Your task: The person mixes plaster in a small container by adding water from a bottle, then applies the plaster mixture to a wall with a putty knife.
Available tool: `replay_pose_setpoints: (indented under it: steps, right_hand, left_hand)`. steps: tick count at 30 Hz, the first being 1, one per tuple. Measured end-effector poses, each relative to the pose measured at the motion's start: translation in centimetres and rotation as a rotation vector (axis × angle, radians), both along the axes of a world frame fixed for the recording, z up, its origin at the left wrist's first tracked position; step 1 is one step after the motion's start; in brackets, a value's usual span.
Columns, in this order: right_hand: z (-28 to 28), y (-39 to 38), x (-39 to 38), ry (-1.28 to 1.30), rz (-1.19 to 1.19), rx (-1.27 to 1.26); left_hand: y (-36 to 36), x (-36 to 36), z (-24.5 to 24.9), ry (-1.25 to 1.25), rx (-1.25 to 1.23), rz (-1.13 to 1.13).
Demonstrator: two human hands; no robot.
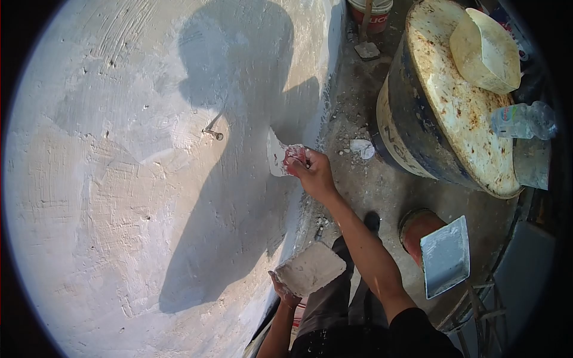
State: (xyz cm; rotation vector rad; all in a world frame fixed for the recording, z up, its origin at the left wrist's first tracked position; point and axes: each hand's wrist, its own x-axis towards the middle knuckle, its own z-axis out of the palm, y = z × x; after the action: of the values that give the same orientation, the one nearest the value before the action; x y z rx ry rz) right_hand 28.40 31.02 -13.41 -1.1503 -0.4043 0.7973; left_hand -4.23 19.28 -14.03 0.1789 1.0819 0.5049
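Note:
My right hand (315, 173) is closed round the red handle of a putty knife (276, 156), whose pale, stained blade lies right at the wall (149, 173). The wall is coated in rough, patchy white plaster, and my shadow falls across it. Lower down, my left hand (286, 292) grips a plaster-crusted rectangular tray (310, 268) by its left side. The tray is held in front of my legs, close to the foot of the wall. A metal pin (213, 133) sticks out of the wall left of the blade.
At right stands a large rusty-topped drum (439, 113) bearing a cut plastic container (471, 51) and a plastic bottle (519, 120). A light grey tray (446, 258) sits over a reddish bucket (415, 232). Another bucket (377, 18) is farther off. Debris litters the floor (358, 197).

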Motion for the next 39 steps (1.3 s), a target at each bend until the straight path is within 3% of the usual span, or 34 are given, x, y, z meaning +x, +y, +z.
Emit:
replay_pose_setpoints:
  steps: [3, 19, 31, 34, 39]
  right_hand:
    - [0.7, -0.2, -0.5, -0.03, -0.005, 0.014]
    - [4.8, -1.1, -1.7, 0.103, 0.09, 0.123]
    - [5.7, -2.5, -3.2, -0.177, 0.017, 0.046]
    - [5.4, -2.9, -3.7, -0.153, 0.008, 0.034]
    - [0.6, -3.5, -3.5, 0.168, -0.053, 0.08]
  left_hand:
    - [-0.2, 0.0, 0.1, 0.084, 0.069, -0.073]
    - [-0.9, -0.4, 0.0, 0.022, 0.051, -0.003]
    - [-1.1, 0.2, 0.4, 0.021, 0.058, 0.0]
    - [-1.2, 0.4, 0.3, 0.044, 0.054, 0.015]
    - [-1.1, -0.2, -0.7, 0.024, 0.015, 0.043]
